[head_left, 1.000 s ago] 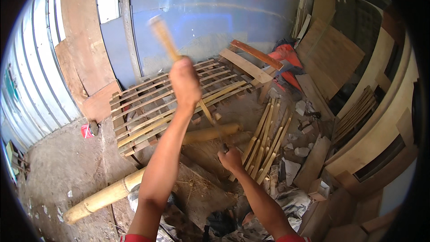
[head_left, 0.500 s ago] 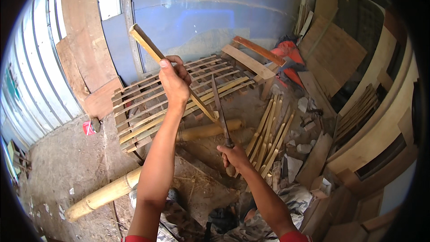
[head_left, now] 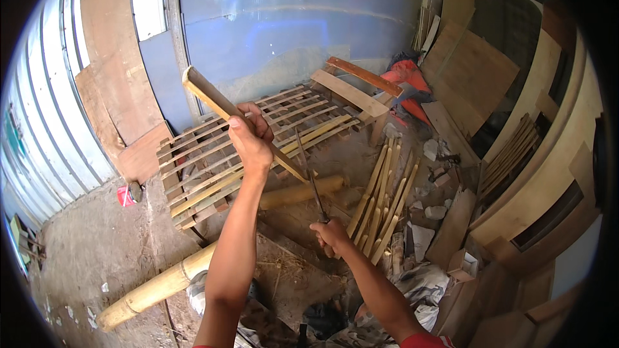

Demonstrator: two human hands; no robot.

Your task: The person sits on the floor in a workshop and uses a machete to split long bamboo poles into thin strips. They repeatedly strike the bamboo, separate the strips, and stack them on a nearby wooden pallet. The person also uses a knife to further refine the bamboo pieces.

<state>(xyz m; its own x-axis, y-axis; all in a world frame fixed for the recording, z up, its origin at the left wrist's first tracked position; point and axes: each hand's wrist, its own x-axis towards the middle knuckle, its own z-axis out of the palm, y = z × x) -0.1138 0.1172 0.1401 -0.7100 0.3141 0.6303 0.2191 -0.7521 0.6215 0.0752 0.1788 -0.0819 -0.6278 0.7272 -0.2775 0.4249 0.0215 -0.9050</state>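
My left hand [head_left: 250, 140] is wrapped round the middle of a split bamboo strip [head_left: 210, 95], raised at a slant. Its upper end points to the far left, and its lower end comes down beside the blade of a machete [head_left: 313, 187]. The machete's handle is in the closed grip of my right hand [head_left: 333, 237], with the long dark blade pointing up and away. Whether blade and strip touch, I cannot tell. Behind the strip lies a slatted bamboo rack [head_left: 258, 118]. Several split bamboo strips [head_left: 380, 203] lie bundled just right of the machete.
A thick bamboo pole [head_left: 151, 290] lies on the dirt floor at the left, and another bamboo length [head_left: 303, 193] by the rack's front edge. Wooden boards [head_left: 351, 93] and red cloth [head_left: 406, 80] are at the back right. A red can [head_left: 125, 196] stands left.
Both hands have come lower, and the strip's upper end has dropped with the left one. The machete blade now sits lower, near the strip's lower end. The view has shifted slightly.
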